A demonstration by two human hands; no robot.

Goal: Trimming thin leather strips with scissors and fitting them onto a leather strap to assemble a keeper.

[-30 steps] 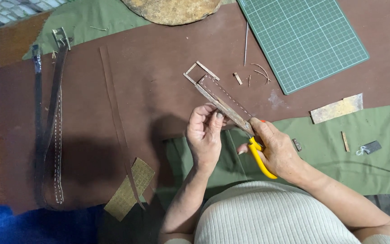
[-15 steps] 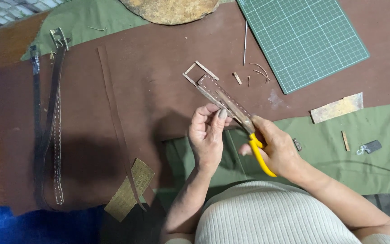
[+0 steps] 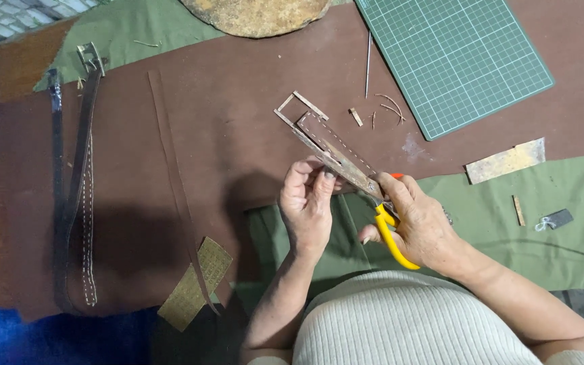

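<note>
R hand (image 3: 422, 223) is wrapped around the yellow-handled scissors (image 3: 392, 236), fingers thru the loops; the dull metal blades reach far-left, w/ a narrow gap between them. L hand (image 3: 307, 206) pinches the near end of a slim brown leather strap w/ pale stitching (image 3: 332, 145), thumb and fingertips closed on it. Strap runs along the blades; can't tell if it sits between them or just beside. Its far end shows a cut-out rectangular loop shape, above the big dark-brown leather sheet (image 3: 224, 135) covering the table.

Left: two long dark leather belts w/ metal buckles (image 3: 76, 182), one w/ white stitching. Near-left: tan crocodile-textured leather scrap (image 3: 194, 284). Far-right: green gridded cutting mat (image 3: 451, 54). Right of the hands: olive-green cloth (image 3: 542, 216) w/ a tan leather offcut (image 3: 506, 161) at its far edge. Thin trimmings (image 3: 390, 108) lie near the mat's corner.
</note>
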